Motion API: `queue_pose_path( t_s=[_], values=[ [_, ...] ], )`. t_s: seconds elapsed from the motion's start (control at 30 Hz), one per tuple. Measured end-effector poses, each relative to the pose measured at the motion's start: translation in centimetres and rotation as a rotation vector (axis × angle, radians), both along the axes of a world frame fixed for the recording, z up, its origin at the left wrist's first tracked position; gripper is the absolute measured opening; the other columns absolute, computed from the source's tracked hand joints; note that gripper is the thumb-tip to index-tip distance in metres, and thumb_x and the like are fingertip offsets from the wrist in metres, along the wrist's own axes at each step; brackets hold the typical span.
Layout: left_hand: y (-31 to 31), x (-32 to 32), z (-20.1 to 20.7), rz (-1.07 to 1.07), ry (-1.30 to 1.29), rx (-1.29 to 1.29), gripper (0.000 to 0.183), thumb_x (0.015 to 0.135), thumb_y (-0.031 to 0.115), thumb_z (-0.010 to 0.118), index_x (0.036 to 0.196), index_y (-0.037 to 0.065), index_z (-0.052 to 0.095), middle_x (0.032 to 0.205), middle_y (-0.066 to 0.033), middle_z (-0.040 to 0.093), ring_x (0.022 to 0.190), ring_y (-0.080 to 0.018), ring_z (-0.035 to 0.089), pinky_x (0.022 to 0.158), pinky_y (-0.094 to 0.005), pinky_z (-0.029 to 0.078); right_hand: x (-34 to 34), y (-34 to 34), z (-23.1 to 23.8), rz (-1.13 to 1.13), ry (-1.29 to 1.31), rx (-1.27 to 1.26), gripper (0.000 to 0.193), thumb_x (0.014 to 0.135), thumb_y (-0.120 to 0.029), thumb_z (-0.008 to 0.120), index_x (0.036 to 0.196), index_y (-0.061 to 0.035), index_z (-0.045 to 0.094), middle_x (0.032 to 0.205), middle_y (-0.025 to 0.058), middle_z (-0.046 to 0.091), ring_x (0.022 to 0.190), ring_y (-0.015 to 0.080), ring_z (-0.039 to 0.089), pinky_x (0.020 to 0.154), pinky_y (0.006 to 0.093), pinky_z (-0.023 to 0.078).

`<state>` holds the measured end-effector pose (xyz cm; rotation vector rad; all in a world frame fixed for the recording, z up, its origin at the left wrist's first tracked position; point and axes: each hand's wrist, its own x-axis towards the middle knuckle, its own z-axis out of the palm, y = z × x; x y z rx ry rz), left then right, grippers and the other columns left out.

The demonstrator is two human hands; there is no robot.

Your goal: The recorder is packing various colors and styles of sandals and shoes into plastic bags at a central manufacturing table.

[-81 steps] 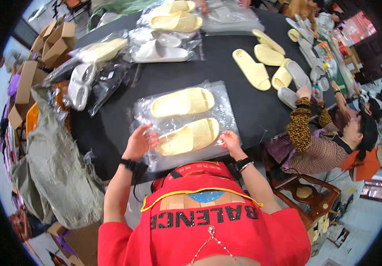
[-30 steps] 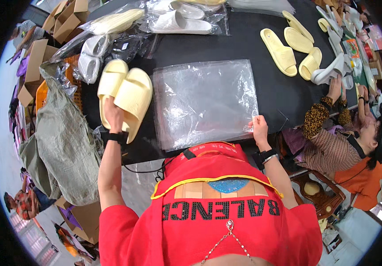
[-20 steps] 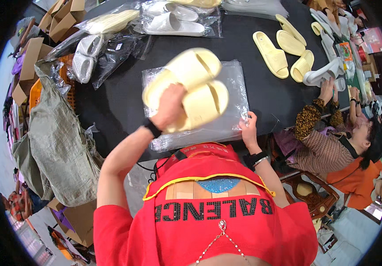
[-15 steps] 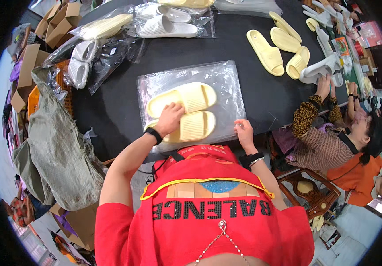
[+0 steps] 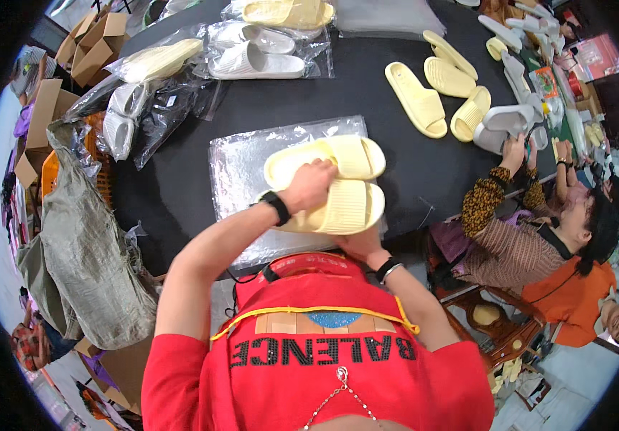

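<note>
Partly over the clear bags (image 5: 234, 169), the yellow slippers (image 5: 355, 206), probably light and soft, are gripped sensibly at adjoining edges by the left hand (image 5: 312, 184); the right hand's (image 5: 360, 246) hold cannot be told.

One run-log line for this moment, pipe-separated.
left hand: holding yellow slippers | right hand: partly hidden by yellow slippers | clear plastic bags: on black table

Black upside-down capitals (image 5: 324, 350) across red top (image 5: 273, 391), small pale characters (image 5: 317, 262) on red cloth (image 5: 309, 287) beyond
</note>
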<state>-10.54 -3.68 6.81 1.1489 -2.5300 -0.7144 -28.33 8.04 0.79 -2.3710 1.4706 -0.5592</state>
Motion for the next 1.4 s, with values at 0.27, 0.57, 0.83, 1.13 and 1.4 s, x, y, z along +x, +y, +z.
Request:
queue_pose_path(
  t_s=[0.27, 0.57, 0.83, 1.13, 1.4],
  values=[
    [-4.5, -2.4, -5.9, 0.228, -0.258, -0.078, 0.022, 0.07, 0.008, 0.053, 0.092, 0.009, 0.054, 0.093, -0.0079, 0.054, 0.091, -0.0255, 0.052, 0.07, -0.0413, 0.044, -0.4, 0.6, -2.6, 0.099, 0.262, 0.109, 0.048, 0.08, -0.048, 0.047, 0.124, -0.0269, 0.045, 0.138, 0.0119, 0.025, 0.127, 0.0344, 0.019, 0.093, 0.0659, 0.01],
    [-7.6, 6.8, -1.3, 0.421, -0.219, -0.164, 0.022, 0.066, 0.003, 0.053, 0.088, 0.004, 0.05, 0.09, -0.0118, 0.053, 0.084, -0.0306, 0.053, 0.067, -0.0427, 0.044, -0.8, 0.3, -2.2, 0.106, 0.208, 0.13, 0.047, 0.079, -0.046, 0.051, 0.123, -0.0301, 0.045, 0.141, 0.0113, 0.018, 0.131, 0.0306, 0.01, 0.094, 0.0666, 0.004],
    [3.5, 13.7, -4.8, 0.52, -0.142, -0.002, 0.022, 0.069, 0.001, 0.051, 0.09, 0.004, 0.046, 0.09, -0.0142, 0.051, 0.086, -0.0338, 0.052, 0.069, -0.0431, 0.044, -0.9, 0.2, -1.7, 0.165, 0.278, 0.141, 0.047, 0.081, -0.046, 0.048, 0.123, -0.0283, 0.044, 0.139, 0.0145, 0.022, 0.129, 0.0336, 0.016, 0.094, 0.0662, 0.003],
    [3.7, 21.7, 0.2, 0.988, -0.114, -0.186, 0.014, 0.071, -0.003, 0.046, 0.084, 0.001, 0.044, 0.087, -0.0165, 0.05, 0.08, -0.0381, 0.051, 0.065, -0.0442, 0.041, -0.9, -1.1, 1.5, 0.137, 0.271, 0.25, 0.049, 0.081, -0.042, 0.05, 0.123, -0.0171, 0.046, 0.136, 0.0179, 0.027, 0.128, 0.0305, 0.021, 0.099, 0.058, 0.009],
    [2.9, 8.6, 4.7, 0.189, 0.101, -0.158, 0.019, 0.064, 0.001, 0.052, 0.082, 0.004, 0.049, 0.083, -0.0124, 0.05, 0.075, -0.0332, 0.052, 0.064, -0.0415, 0.043, 1.2, -4.6, 9.5, -0.155, -0.803, 0.724, 0.081, 0.074, -0.023, 0.064, 0.137, -0.0066, 0.015, 0.136, 0.0188, 0.025, 0.112, 0.029, 0.043, 0.095, 0.0357, 0.034]
  ],
)
